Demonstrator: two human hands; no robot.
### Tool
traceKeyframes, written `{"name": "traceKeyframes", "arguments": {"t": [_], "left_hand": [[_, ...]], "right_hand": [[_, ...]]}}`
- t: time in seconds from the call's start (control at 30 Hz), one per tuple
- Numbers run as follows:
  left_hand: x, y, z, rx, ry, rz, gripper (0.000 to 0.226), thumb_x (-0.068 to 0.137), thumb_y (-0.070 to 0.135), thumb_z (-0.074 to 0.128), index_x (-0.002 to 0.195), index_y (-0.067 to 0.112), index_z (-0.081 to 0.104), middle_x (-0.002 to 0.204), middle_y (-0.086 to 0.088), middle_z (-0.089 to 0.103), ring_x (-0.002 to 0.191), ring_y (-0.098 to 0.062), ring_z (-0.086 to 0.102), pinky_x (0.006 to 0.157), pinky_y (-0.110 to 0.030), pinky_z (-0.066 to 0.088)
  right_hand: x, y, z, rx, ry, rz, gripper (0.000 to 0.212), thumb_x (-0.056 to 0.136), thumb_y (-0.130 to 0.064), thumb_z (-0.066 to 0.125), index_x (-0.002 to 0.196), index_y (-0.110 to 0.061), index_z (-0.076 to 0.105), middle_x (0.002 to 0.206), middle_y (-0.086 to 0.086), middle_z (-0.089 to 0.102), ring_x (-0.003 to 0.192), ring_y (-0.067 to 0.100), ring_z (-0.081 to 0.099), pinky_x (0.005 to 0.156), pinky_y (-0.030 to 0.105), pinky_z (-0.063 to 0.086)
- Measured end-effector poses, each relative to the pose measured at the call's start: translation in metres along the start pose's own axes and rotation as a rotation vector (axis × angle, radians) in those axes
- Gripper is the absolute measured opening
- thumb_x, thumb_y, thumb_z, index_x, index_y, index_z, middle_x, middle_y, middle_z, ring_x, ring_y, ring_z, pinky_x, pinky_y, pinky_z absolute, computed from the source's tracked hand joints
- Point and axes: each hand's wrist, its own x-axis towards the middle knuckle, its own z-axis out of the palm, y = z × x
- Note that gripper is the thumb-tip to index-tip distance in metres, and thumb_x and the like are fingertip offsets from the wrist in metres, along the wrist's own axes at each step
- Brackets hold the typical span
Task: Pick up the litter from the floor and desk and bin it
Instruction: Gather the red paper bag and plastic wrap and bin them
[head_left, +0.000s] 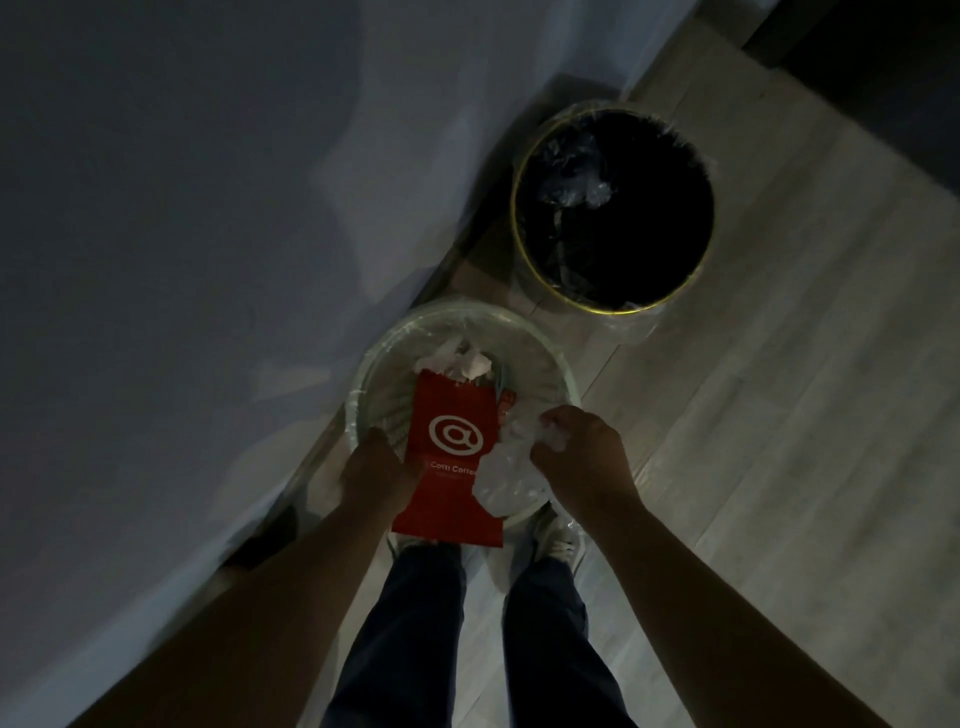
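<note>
A pale round bin with a clear liner stands on the floor at my feet, against the wall. A red paper bag with a white logo lies tilted over its near rim, top end inside. My left hand grips the bag's left edge. My right hand clutches crumpled white paper and clear plastic over the right side of the bin. More crumpled white paper lies inside the bin.
A second round bin, black inside with a gold rim and a clear liner, stands farther off against the wall. Pale wood-plank floor spreads to the right. A grey wall fills the left. My shoes touch the near bin.
</note>
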Motion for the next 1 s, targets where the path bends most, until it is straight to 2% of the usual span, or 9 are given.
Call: {"name": "traceKeyframes", "arguments": {"t": [0.17,0.27,0.4,0.5,0.63,0.73,0.8,0.9,1.0], "left_hand": [[-0.001,-0.002,-0.009,-0.052,-0.089,0.021,0.026,0.084,0.031,0.071,0.097,0.011,0.061,0.084,0.002,0.062,0.083,-0.017,0.059,0.056,-0.017,0.038],[0.001,-0.005,-0.021,-0.036,-0.086,-0.038,0.034,0.080,0.023,0.073,0.108,0.004,0.064,0.101,-0.009,0.067,0.091,-0.022,0.063,0.070,-0.027,0.047],[0.018,0.003,-0.044,-0.088,-0.203,-0.174,0.035,0.079,0.011,0.072,0.108,-0.003,0.059,0.107,-0.020,0.063,0.100,-0.030,0.064,0.070,-0.030,0.053],[0.028,0.009,-0.053,0.158,-0.090,-0.012,0.033,0.081,0.018,0.066,0.105,-0.003,0.060,0.109,-0.020,0.064,0.099,-0.031,0.063,0.076,-0.033,0.050],[0.017,0.015,-0.041,0.259,0.052,0.152,0.039,0.089,0.023,0.059,0.121,0.003,0.052,0.117,-0.015,0.059,0.107,-0.030,0.058,0.085,-0.036,0.047],[0.007,0.014,-0.027,0.246,0.080,0.246,0.034,0.093,0.026,0.054,0.122,0.006,0.053,0.120,-0.012,0.057,0.111,-0.028,0.055,0.092,-0.034,0.043],[0.002,0.011,-0.024,0.252,0.084,0.273,0.036,0.096,0.029,0.050,0.126,0.009,0.051,0.123,-0.011,0.055,0.111,-0.026,0.055,0.087,-0.028,0.041],[0.002,0.006,-0.027,0.272,0.069,0.302,0.040,0.096,0.030,0.050,0.131,0.011,0.049,0.130,-0.013,0.051,0.114,-0.026,0.054,0.087,-0.027,0.041],[-0.001,0.004,-0.037,0.298,0.055,0.299,0.040,0.094,0.031,0.054,0.127,0.010,0.051,0.126,-0.012,0.053,0.112,-0.025,0.054,0.090,-0.029,0.042]], "right_hand": [[-0.001,-0.002,0.001,-0.015,-0.032,0.011,0.031,0.083,-0.011,0.060,0.113,-0.012,0.063,0.100,0.006,0.064,0.081,0.014,0.061,0.056,0.009,0.040],[-0.005,-0.004,-0.001,-0.030,-0.051,0.005,0.032,0.083,-0.010,0.061,0.115,-0.010,0.062,0.102,0.006,0.064,0.082,0.013,0.059,0.056,0.006,0.038],[-0.006,-0.009,-0.002,-0.007,-0.061,0.012,0.032,0.082,-0.008,0.061,0.115,-0.011,0.063,0.102,0.005,0.064,0.081,0.012,0.059,0.058,0.006,0.040],[-0.001,-0.011,-0.002,-0.028,-0.048,0.013,0.034,0.082,-0.009,0.061,0.117,-0.012,0.063,0.100,0.002,0.061,0.082,0.012,0.056,0.057,0.004,0.036],[0.003,-0.009,0.000,0.004,-0.038,0.045,0.043,0.085,-0.013,0.063,0.127,-0.013,0.056,0.118,0.008,0.058,0.101,0.017,0.057,0.078,0.019,0.046],[0.003,-0.006,0.006,0.025,-0.120,0.031,0.061,0.089,-0.021,0.064,0.145,-0.017,0.039,0.141,0.007,0.044,0.127,0.019,0.046,0.097,0.022,0.039],[0.002,-0.004,0.012,0.012,-0.202,0.020,0.069,0.091,-0.028,0.061,0.150,-0.022,0.027,0.153,0.003,0.029,0.138,0.019,0.034,0.109,0.029,0.033],[0.001,-0.005,0.018,-0.032,-0.265,0.050,0.071,0.092,-0.042,0.057,0.152,-0.030,0.020,0.161,0.002,0.012,0.145,0.023,0.023,0.115,0.045,0.030],[-0.004,-0.010,0.018,-0.039,-0.270,0.056,0.071,0.092,-0.047,0.056,0.151,-0.031,0.021,0.161,0.002,0.006,0.146,0.025,0.018,0.116,0.045,0.028]]}}
